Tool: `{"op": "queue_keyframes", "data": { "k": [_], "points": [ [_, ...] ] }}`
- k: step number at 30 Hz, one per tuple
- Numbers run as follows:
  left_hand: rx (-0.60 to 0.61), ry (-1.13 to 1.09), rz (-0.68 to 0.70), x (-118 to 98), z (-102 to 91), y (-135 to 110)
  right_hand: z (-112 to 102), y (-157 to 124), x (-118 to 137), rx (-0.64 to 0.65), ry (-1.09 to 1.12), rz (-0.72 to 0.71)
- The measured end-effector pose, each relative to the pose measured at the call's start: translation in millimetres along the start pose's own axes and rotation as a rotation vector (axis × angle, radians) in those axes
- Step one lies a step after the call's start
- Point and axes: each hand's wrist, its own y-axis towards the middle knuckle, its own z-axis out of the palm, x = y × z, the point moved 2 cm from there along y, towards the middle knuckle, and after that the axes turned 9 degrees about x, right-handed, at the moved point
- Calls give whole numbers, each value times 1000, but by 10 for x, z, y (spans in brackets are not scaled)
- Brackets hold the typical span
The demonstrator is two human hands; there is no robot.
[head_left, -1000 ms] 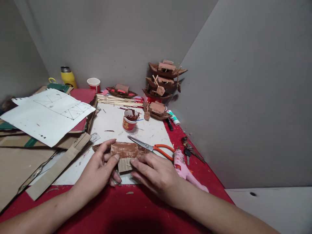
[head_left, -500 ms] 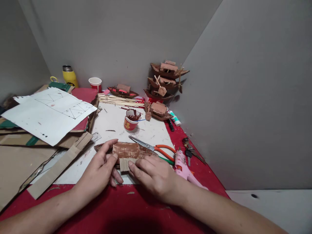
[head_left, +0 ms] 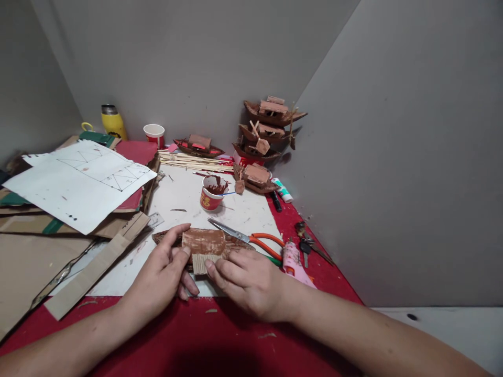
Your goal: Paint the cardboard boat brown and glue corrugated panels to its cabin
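Right hand point(head_left: 251, 285) raised slightly | pinches corrugated cardboard point(head_left: 200, 264) | paint cup point(head_left: 211, 202): gold character

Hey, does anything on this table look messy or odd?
A few things: loose scraps litter the red surface, dark marks fleck the white sheet, and the brown roof of the nearest boat has pale, patchy streaks, as if unevenly coated.
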Motion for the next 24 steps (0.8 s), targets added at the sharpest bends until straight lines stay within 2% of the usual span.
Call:
{"op": "queue_keyframes", "data": {
  "k": [8,13,19,24],
  "points": [
    [-4,-3,-5,7,-9,4,25,10,-22,-1,4,-13],
    [6,26,-8,17,-20,-2,6,36,3,8,14,35],
    [12,16,8,-5,-29,-10,-165,-152,-27,-152,216,241],
    [26,25,0,-27,-6,-12,-241,-351,4,-179,329,467]
  ]
}}
